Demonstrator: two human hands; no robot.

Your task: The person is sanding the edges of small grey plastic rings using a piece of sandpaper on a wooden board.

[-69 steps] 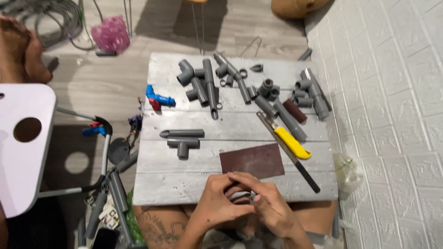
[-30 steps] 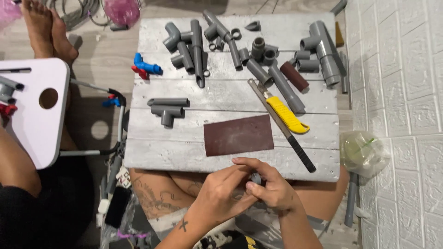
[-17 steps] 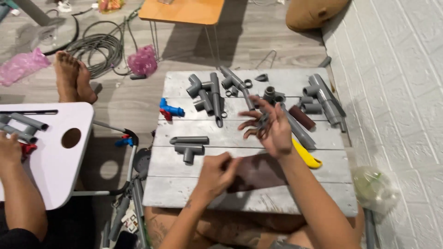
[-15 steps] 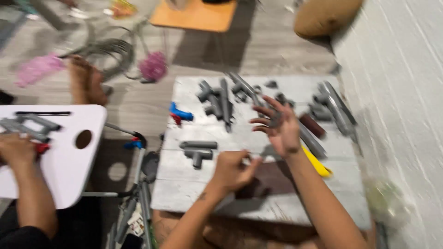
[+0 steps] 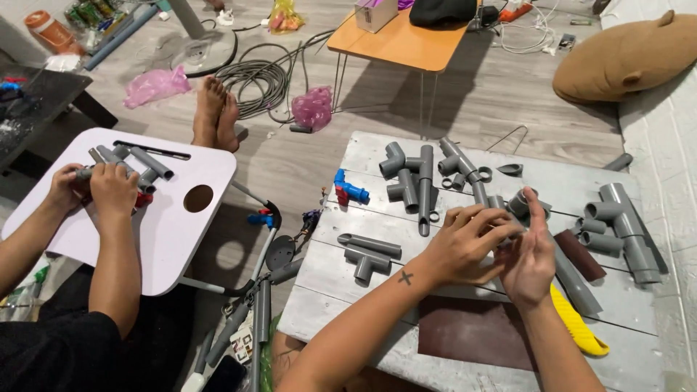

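Head view | two hands: left hand (image 5: 459, 248) and right hand (image 5: 528, 255) touching, grip state unclear | one tee assembly (image 5: 368, 254)

Grey wood-look floor (image 5: 465, 109), an orange table (image 5: 403, 45), and, at right, probably a white wall (image 5: 664, 138).

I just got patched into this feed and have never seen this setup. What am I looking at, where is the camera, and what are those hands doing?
This is one view, from a camera on a person's head, looking down. No machine: the left hand and right hand are the wearer's own, meeting over a grey wooden board. What they pinch is hidden. On the board lie grey pipe fittings, a blue fitting, dark sandpaper and a yellow-handled saw. At left, another person's hands work pipe pieces on a white table.
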